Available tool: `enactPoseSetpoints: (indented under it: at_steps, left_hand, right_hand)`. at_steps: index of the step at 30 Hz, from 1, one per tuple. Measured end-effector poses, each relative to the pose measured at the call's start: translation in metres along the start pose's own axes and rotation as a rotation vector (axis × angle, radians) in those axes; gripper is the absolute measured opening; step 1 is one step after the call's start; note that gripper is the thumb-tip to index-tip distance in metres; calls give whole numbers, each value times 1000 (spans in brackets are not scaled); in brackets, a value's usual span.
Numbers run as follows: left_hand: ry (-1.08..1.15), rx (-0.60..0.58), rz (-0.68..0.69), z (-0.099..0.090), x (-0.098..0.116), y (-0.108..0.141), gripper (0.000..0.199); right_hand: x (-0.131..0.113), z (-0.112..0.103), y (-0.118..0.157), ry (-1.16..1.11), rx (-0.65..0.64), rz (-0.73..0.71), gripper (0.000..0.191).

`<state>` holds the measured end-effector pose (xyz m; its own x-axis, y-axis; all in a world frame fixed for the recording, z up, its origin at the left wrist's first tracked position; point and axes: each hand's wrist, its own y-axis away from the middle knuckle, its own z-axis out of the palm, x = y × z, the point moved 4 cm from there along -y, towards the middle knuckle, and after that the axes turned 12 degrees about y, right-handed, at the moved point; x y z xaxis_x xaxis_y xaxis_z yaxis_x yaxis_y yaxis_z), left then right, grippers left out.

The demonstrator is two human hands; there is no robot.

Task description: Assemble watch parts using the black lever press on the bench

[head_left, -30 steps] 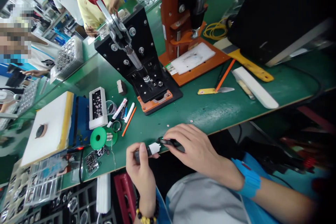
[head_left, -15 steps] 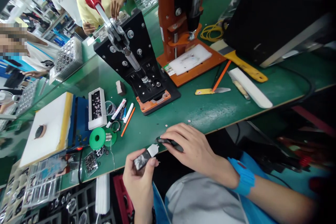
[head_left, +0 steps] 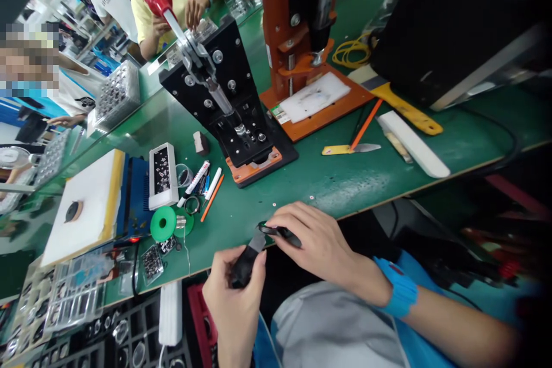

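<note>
Left hand (head_left: 235,284): pinching black piece (head_left: 243,267) — light, stiff, I'd guess; sides grip best.
Right hand (head_left: 313,236), two o'clock: grasping dark item (head_left: 290,236).

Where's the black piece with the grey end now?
In the head view, the black piece is below centre, held in the left hand, just left of the right hand.

Head view, forward and down (tilted)

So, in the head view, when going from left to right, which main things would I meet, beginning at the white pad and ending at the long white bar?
White pad, white box of small parts, left hand with a black piece, right hand with a dark tool, long white bar.
</note>
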<state>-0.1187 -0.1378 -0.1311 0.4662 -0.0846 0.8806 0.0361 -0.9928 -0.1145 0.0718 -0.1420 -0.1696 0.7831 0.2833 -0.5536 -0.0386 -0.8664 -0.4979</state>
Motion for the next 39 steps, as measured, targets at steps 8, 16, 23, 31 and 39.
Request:
enactPoseSetpoints:
  at_steps: [8,16,23,31,39]
  left_hand:
    - [-43,-36,-5,2,7,-1,38]
    - [-142,-50,99,1,15,1,34]
    - [-164,-49,107,1,14,0,35]
    - [-217,-59,165,2,21,0,32]
    - [-157,-5,86,5,12,2,37]
  right_hand:
    - [0,0,0,2,-7,-12,9]
    - [1,0,1,-3,2,-47,14]
    - [1,0,3,3,3,-62,15]
    - [0,0,5,32,29,-130,16]
    - [1,-3,4,7,63,-156,18]
